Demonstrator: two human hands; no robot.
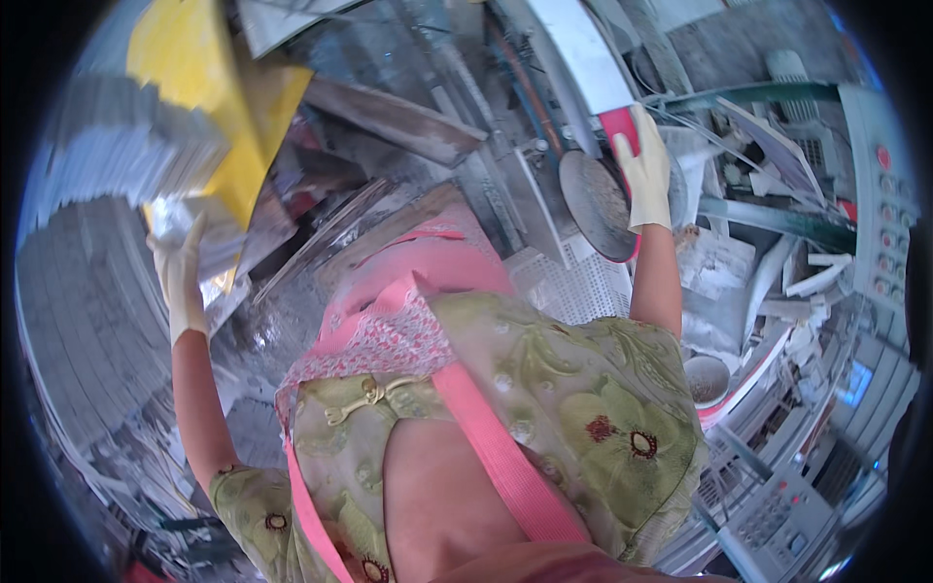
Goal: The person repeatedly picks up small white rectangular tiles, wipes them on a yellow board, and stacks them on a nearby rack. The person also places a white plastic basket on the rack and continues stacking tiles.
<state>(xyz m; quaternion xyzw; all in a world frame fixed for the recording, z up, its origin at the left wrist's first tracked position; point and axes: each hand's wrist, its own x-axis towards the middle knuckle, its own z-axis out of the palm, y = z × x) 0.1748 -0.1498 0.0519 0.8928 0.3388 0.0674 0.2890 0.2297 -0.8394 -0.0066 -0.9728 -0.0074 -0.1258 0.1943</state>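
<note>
My left hand point(179, 277), in a cream glove, reaches up to the lower edge of a pale glossy slab point(220, 231). Its thumb and fingers are stretched apart, and a firm grip does not show. Right beside them is a tall stack of thin grey slabs point(136, 141), partly smeared by motion, against a yellow sheet point(199, 58). On the other side, my gloved right hand point(645, 175) closes round the red end point(617, 124) of a long white strip point(580, 53). A round dark pan with grey contents point(598, 204) sits just left of that wrist.
Wooden boards point(394, 119) lie ahead among metal bars. A white perforated tray point(573, 282) is near my waist. On the right stand a control panel with buttons point(884, 214), green rails point(777, 225) and scattered white pieces. Another panel point(780, 520) is at lower right.
</note>
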